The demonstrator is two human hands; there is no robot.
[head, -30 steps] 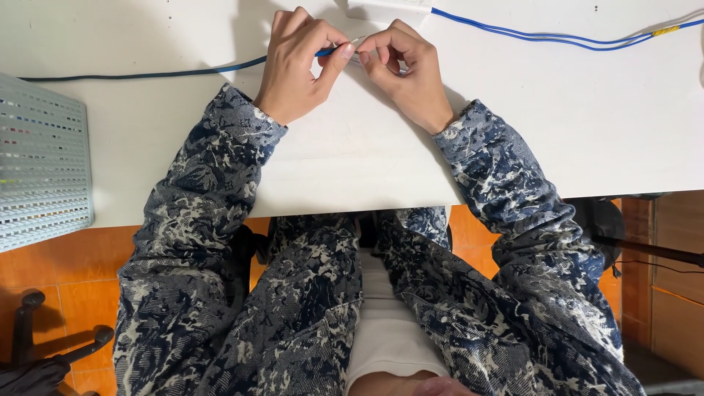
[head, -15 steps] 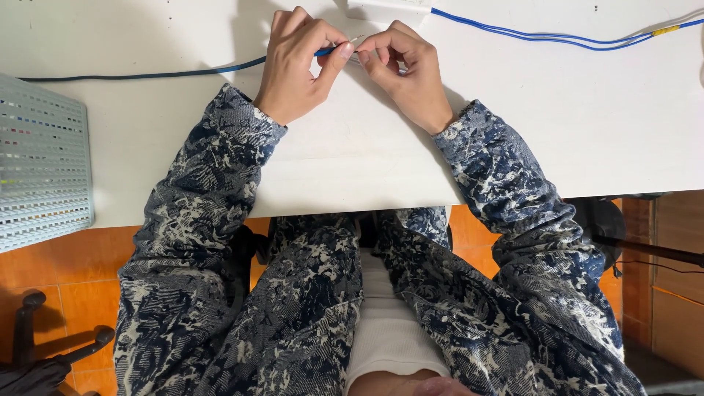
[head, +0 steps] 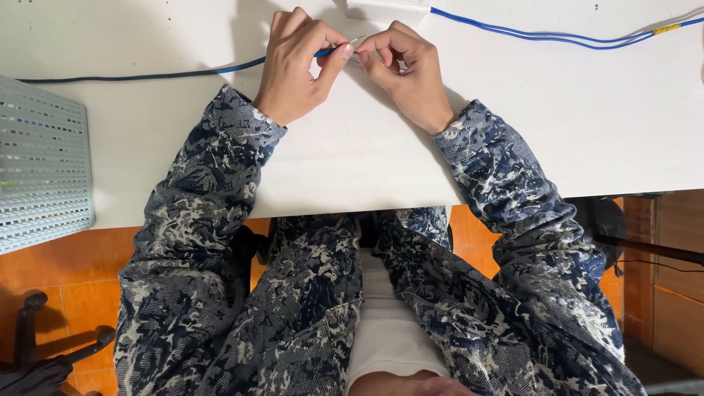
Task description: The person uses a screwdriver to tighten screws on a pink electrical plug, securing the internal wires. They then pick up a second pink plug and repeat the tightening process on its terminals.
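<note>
My left hand (head: 297,66) pinches the end of a blue cable (head: 183,73) between thumb and forefinger, near the far middle of the white table (head: 352,161). The cable runs off leftwards across the table. My right hand (head: 407,70) sits just beside it, its fingertips closed on the thin bare wires that stick out of the cable's end. Both hands nearly touch. What lies between the right fingers is mostly hidden.
A pale blue perforated basket (head: 40,169) stands at the table's left edge. Two more blue cables (head: 543,33) run from a white box (head: 385,7) at the top towards the right. Orange floor tiles and chair wheels (head: 33,315) show below.
</note>
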